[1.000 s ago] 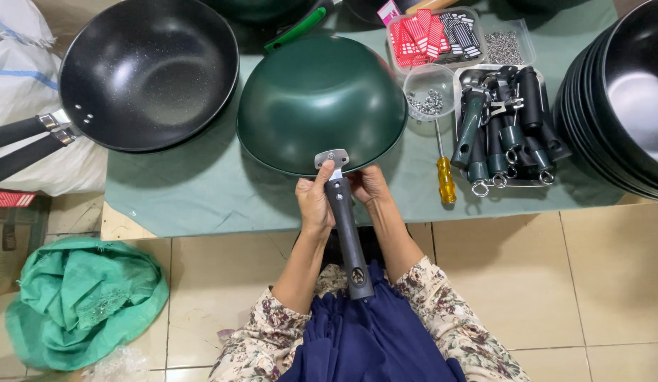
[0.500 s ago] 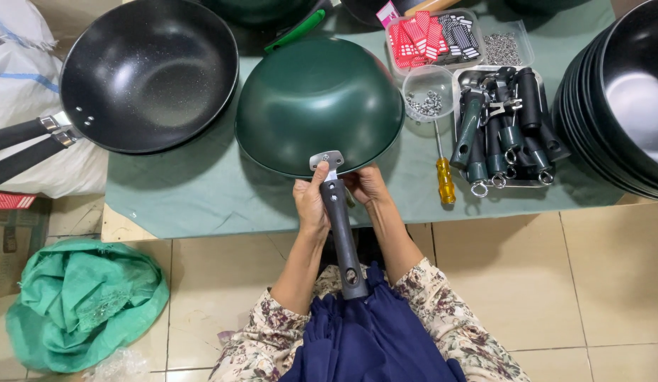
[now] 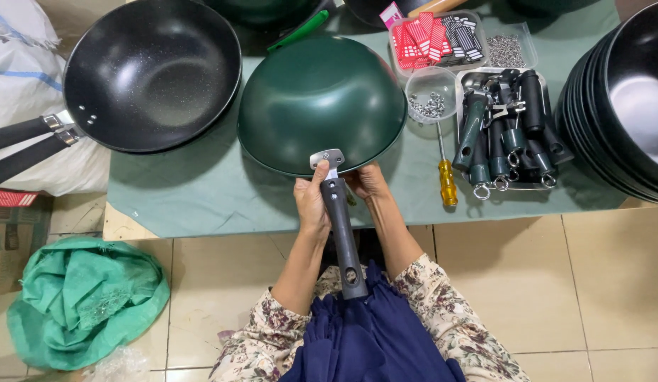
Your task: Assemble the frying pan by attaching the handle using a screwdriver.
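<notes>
At the bottom centre of the frame, the dark grey handle (image 3: 343, 233) runs up from the lap to the green wok (image 3: 322, 102), which lies upside down at the near edge of the bench (image 3: 187, 191). The left hand (image 3: 311, 205) is clamped around the handle; since a moment ago it has slid the metal bracket (image 3: 327, 159) closer onto the rim. The right hand (image 3: 368, 182) steadies the rim, fingers curled. A yellow screwdriver (image 3: 448, 180) lies right; a black wok (image 3: 152, 71) sits upper left.
</notes>
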